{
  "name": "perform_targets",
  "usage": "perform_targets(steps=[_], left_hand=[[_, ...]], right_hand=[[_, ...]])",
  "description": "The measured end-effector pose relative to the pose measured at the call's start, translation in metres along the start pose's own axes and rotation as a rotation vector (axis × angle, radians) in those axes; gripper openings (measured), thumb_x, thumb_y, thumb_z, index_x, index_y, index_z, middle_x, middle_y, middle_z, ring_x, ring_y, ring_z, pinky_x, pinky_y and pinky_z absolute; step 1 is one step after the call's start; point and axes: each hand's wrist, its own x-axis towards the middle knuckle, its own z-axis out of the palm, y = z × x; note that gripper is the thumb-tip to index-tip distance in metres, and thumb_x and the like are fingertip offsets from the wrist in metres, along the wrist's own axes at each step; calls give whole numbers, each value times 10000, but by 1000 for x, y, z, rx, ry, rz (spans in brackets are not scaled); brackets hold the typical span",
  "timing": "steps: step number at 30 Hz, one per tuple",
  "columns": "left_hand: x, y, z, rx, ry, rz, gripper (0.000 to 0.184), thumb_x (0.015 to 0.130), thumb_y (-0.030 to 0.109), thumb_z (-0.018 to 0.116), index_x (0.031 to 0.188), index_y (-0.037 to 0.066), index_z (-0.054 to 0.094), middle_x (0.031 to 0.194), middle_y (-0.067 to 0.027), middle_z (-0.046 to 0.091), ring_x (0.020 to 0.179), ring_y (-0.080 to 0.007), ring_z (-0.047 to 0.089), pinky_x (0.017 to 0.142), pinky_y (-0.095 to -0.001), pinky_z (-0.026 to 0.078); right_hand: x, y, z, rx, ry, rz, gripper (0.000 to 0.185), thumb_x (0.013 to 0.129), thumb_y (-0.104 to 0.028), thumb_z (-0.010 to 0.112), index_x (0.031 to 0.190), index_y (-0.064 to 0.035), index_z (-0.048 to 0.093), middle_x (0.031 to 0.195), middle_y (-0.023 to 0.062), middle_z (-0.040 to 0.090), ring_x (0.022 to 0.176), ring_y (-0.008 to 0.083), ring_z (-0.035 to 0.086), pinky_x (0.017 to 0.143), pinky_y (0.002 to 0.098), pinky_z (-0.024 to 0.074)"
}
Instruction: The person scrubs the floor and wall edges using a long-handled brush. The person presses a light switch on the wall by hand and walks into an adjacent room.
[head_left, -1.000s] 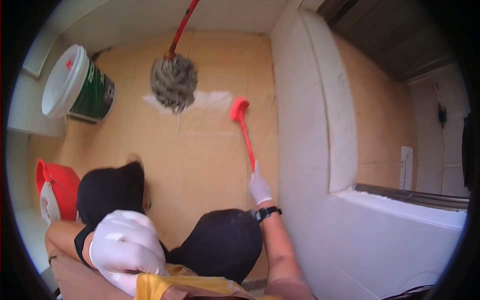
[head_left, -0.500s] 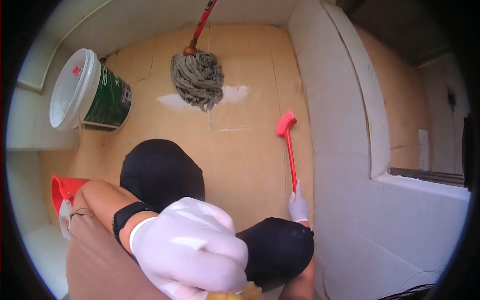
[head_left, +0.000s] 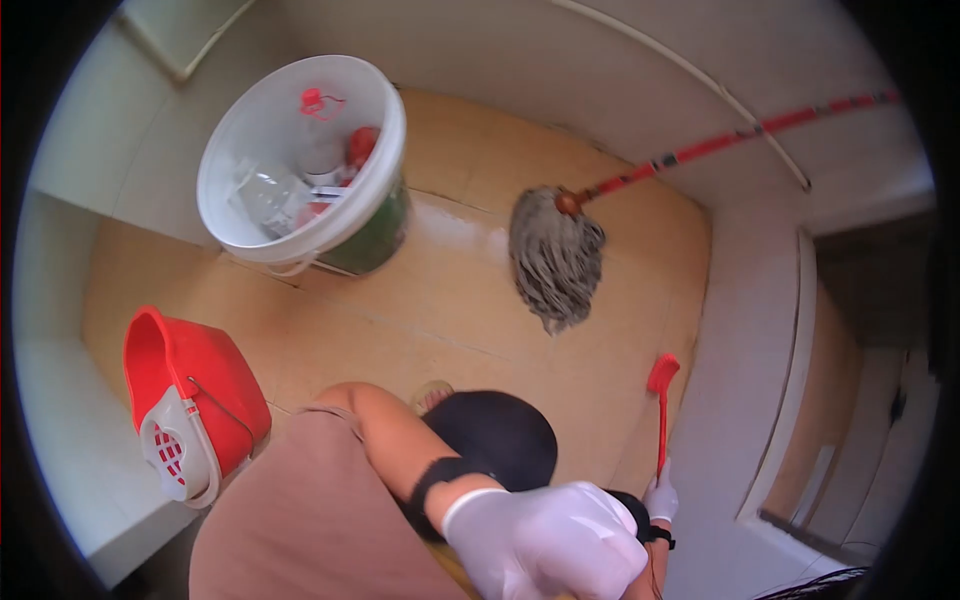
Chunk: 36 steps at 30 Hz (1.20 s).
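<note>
My right hand (head_left: 660, 497), in a white glove, grips the handle of a red scrub brush (head_left: 662, 420) low at the right, beside the wall. The brush head points away from me, near the floor. My left hand (head_left: 550, 545), also gloved, is a closed fist in front of my knees. A bit of something yellow (head_left: 455, 572) shows below its wrist; whether the fist holds it is hidden. Ahead, a grey string mop (head_left: 556, 262) with a red handle (head_left: 720, 145) rests on the tan tiled floor (head_left: 450, 310).
A large white bucket (head_left: 385, 150) with a green label stands at the back left, holding clear plastic and red items. A red mop bucket (head_left: 225, 375) with a grey wringer (head_left: 170, 450) is at my left. Low walls (head_left: 750, 400) close in the floor.
My view has turned left, so the buckets show more fully and the mop appears further right. The brush in my right hand has turned its bristles away from view. My left fist stays closed.
</note>
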Motion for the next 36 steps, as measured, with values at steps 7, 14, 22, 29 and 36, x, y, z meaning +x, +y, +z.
perform_targets(steps=[7,14,22,29,36], left_hand=[[0,73,-65,-397,44,169,408,877,335,512,590,46,514,532,-97,457,441,-305,420,429,-389,294],[11,100,-110,-485,-49,270,411,870,279,515,533,52,453,480,-80,404,387,-279,378,402,-375,244],[-10,33,-153,-436,168,191,289,863,283,541,712,37,549,675,-86,542,566,-262,524,518,-368,394],[-5,-11,-196,-304,73,130,285,890,282,505,854,4,554,830,-126,577,690,-281,570,638,-396,433],[9,-61,-217,-165,163,-1,226,834,224,573,719,30,578,721,-99,572,607,-265,550,543,-367,423]], right_hand=[[-6,-82,-108,-202,92,-38,485,840,-188,499,1316,-200,408,792,176,629,729,358,609,648,450,478],[7,-103,-160,-201,135,25,459,817,-180,522,1271,-188,454,890,185,628,813,364,604,708,462,476],[85,-123,-137,-265,12,-20,413,874,-280,407,1269,-167,448,885,217,617,821,388,597,683,491,464],[66,-90,-107,-165,-228,-44,650,852,-225,424,1423,-194,114,920,218,621,830,377,610,711,460,466],[144,-44,-39,-91,-286,66,570,868,-181,373,1403,-139,179,903,264,611,836,399,604,731,485,466]])
